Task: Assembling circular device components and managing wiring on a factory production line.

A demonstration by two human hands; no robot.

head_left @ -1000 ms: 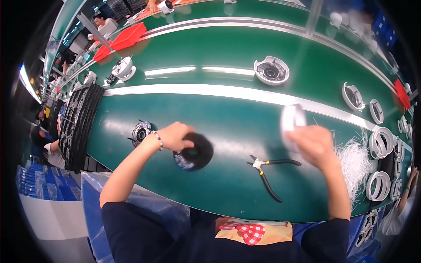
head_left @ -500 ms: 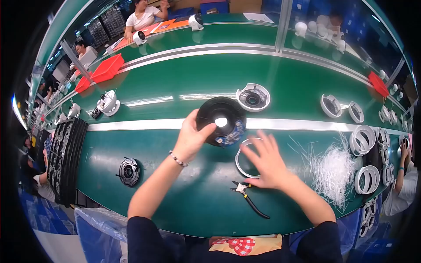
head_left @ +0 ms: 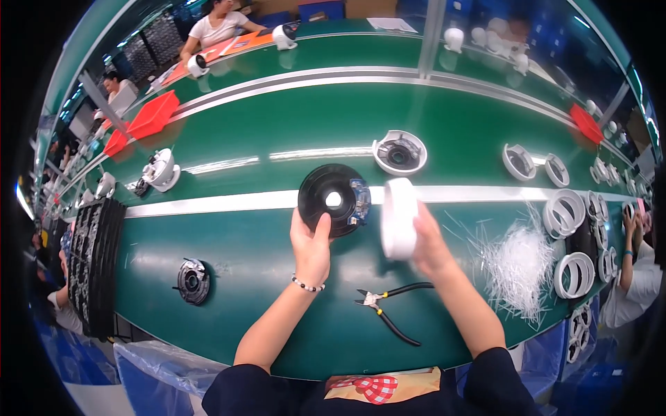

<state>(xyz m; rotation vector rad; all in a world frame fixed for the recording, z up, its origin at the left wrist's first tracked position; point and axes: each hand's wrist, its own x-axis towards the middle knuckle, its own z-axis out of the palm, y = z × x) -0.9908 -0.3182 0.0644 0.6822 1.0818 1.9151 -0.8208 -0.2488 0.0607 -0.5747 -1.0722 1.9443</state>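
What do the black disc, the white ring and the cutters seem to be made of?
Black disc: probably moulded plastic, semi-gloss, by the soft sheen on its curved surface.
White ring: likely opaque plastic, evenly white; blur and glare leave its finish unclear.
Cutters: metal head, judging by its silvery look; the black handles with yellow bands look plastic- or rubber-coated.

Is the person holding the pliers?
No: the pliers lie on the table; the left hand holds a black disc and the right hand a white ring.
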